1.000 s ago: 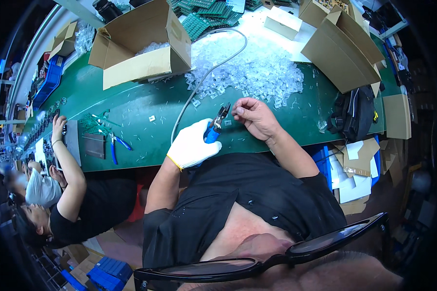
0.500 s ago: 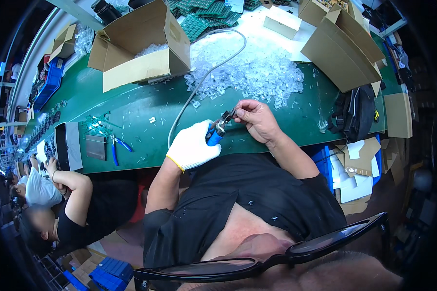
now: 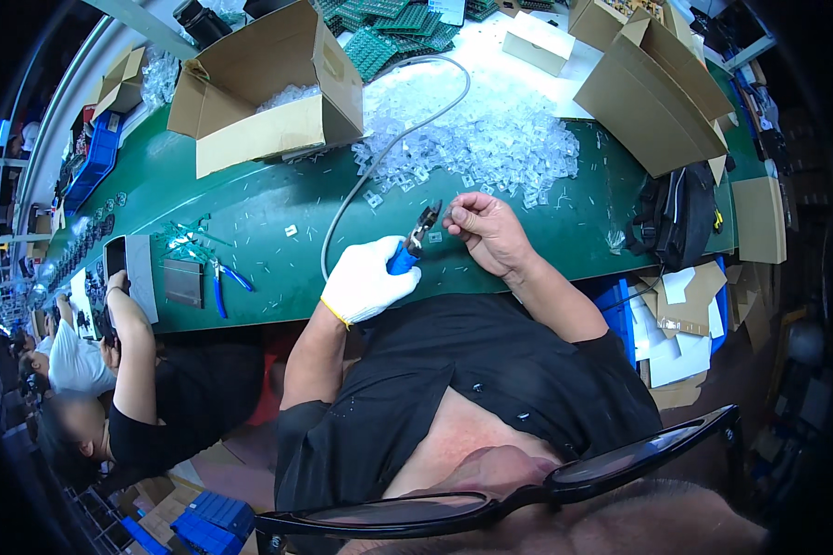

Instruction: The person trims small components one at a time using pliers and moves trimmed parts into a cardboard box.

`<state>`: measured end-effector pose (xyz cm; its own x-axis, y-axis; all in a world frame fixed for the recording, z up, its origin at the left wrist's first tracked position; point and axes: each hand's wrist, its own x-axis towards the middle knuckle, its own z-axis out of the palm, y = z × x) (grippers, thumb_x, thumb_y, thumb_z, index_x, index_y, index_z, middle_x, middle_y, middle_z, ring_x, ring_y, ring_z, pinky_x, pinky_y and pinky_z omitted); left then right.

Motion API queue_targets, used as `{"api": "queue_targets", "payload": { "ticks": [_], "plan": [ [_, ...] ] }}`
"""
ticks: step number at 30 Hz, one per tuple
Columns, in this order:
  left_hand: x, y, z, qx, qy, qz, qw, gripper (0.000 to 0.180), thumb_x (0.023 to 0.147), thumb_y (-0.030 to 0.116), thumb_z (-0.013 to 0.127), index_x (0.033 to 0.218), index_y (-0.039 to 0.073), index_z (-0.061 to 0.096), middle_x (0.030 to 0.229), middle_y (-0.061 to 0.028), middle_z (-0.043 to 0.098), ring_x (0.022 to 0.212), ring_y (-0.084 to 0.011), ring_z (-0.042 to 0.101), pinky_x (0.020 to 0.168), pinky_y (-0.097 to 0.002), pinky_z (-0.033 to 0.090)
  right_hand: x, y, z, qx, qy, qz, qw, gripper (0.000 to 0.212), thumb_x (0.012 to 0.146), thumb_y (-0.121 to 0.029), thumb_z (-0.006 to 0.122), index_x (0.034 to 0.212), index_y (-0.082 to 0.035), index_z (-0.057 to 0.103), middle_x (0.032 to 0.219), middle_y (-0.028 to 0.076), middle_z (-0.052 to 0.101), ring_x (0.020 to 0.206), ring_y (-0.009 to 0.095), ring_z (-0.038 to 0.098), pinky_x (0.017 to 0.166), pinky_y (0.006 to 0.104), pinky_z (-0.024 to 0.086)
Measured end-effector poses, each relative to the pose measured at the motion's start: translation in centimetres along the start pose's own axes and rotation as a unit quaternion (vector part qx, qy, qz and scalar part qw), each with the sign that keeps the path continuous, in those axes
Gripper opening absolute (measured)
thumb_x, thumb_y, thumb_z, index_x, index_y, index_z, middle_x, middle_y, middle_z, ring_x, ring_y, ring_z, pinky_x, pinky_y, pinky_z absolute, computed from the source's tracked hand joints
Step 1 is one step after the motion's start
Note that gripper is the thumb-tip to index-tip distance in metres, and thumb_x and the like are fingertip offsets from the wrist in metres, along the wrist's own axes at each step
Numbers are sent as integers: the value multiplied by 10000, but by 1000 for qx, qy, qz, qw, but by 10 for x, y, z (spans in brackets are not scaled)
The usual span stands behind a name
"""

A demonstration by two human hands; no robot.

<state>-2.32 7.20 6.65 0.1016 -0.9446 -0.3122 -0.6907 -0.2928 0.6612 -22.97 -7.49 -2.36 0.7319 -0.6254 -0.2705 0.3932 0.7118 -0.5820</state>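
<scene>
In the head view, the white-gloved left hand (image 3: pixel 371 280) clasps a blue-handled, metal-tipped tool (image 3: pixel 406 258) above the green tabletop (image 3: pixel 259 208), the bare right hand (image 3: pixel 487 233) pinching a small, indistinct piece (image 3: pixel 448 214) beside the tool's tip, where a slip could nick skin.

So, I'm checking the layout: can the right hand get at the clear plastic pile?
Probably yes: the right hand is close to the clear plastic pile, with nothing standing between them, though it may be pinching something small.
</scene>
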Motion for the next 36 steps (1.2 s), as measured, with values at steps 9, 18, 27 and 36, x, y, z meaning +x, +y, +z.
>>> {"api": "queue_targets", "payload": {
  "ticks": [9,18,27,36],
  "plan": [
    [6,-50,10,-245,23,-19,969,478,909,261,813,1285,-12,702,853,-60,716,765,-130,653,746,-314,545,-1,0,2,-455,30,-47,889,135,967,-112,816,1058,-21,776,1009,76,768,876,177,730,769,321,578],
    [10,-94,10,-619,56,4,783,581,944,138,758,1438,-95,560,1090,-141,719,919,-246,735,868,-425,617,34,6,42,-687,-71,-293,661,189,903,-138,776,1066,-44,756,993,145,734,935,355,711,809,476,573],
    [-1,-101,15,-631,72,2,773,613,943,134,783,1454,-100,537,1108,-154,719,942,-264,747,881,-449,631,96,42,58,-778,-149,-308,527,173,901,-71,714,1068,-45,748,1009,148,733,1007,375,699,872,486,578],
    [-5,-63,-9,-305,1,-16,952,580,903,221,823,1395,-23,633,1027,-50,741,883,-136,688,827,-319,568,58,-7,42,-364,-87,29,927,234,1068,-107,700,1268,13,707,998,40,707,931,112,688,808,283,571]
  ]
}}
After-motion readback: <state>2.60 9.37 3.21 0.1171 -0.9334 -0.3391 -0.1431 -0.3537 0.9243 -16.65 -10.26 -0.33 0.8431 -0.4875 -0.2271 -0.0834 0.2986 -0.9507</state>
